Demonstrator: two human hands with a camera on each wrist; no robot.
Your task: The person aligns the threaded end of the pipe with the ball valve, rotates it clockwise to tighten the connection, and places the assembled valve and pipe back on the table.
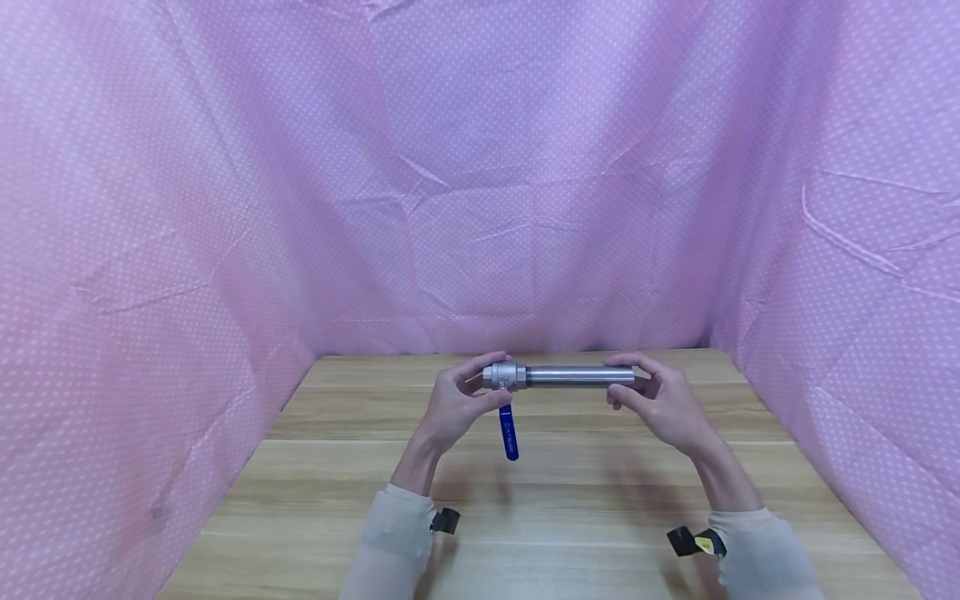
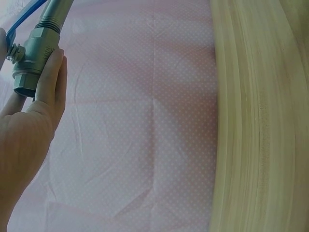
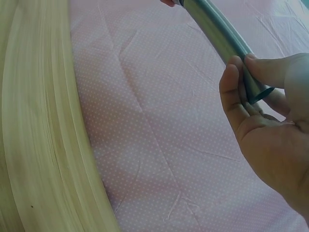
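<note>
A silver ball valve (image 1: 507, 375) with a blue lever handle (image 1: 509, 433) is joined to a straight metal pipe (image 1: 570, 377). Both are held up over the table, the pipe lying roughly level from left to right. My left hand (image 1: 453, 408) grips the valve body, thumb in front near the base of the lever and fingers behind. The lever points down toward me. At the pipe's far right end, my right hand (image 1: 667, 408) holds it between thumb and fingers. Threads (image 2: 49, 24) show where the pipe enters the valve. The pipe's open end (image 3: 261, 94) faces my right palm.
The wooden table (image 1: 300, 517) lies beneath both hands. Pink dotted cloth (image 1: 465, 250) hangs behind it and along both sides. Each wrist wears a black camera mount, the left one (image 1: 446, 521) and the right one (image 1: 682, 542).
</note>
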